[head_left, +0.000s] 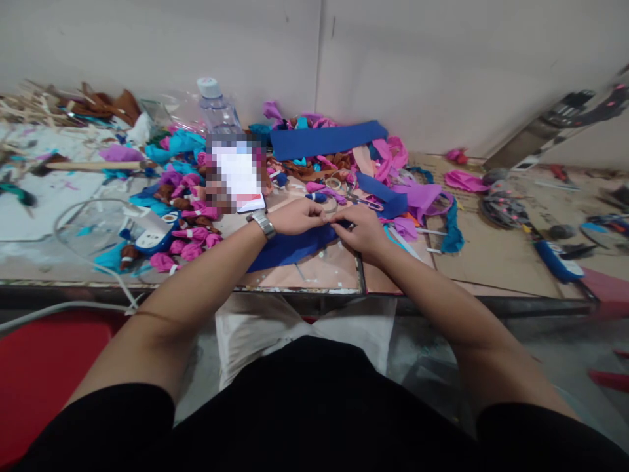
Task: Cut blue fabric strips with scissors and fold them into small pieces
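Observation:
A dark blue cloth strip (289, 250) lies on the paper-covered tabletop, and its right end reaches up to my fingers. My left hand (301, 217), with a metal watch at the wrist, is closed, thumb and fingertips pressed together at the strip's upper edge. My right hand (361, 229) meets it from the right, its fingers pinched on the strip's end. The fingertips of both hands nearly touch. Just behind them are a roll of tape (333, 185) and scissors (366, 202), close to a second blue piece (381, 195).
Pink, brown and teal knotted cloth pieces (189, 246) crowd the left, beside a phone (240, 177) and a bottle (216, 108). Another blue strip (329, 139) lies at the back. A blue-white device (560, 260) is at the right, a red stool (54, 373) lower left.

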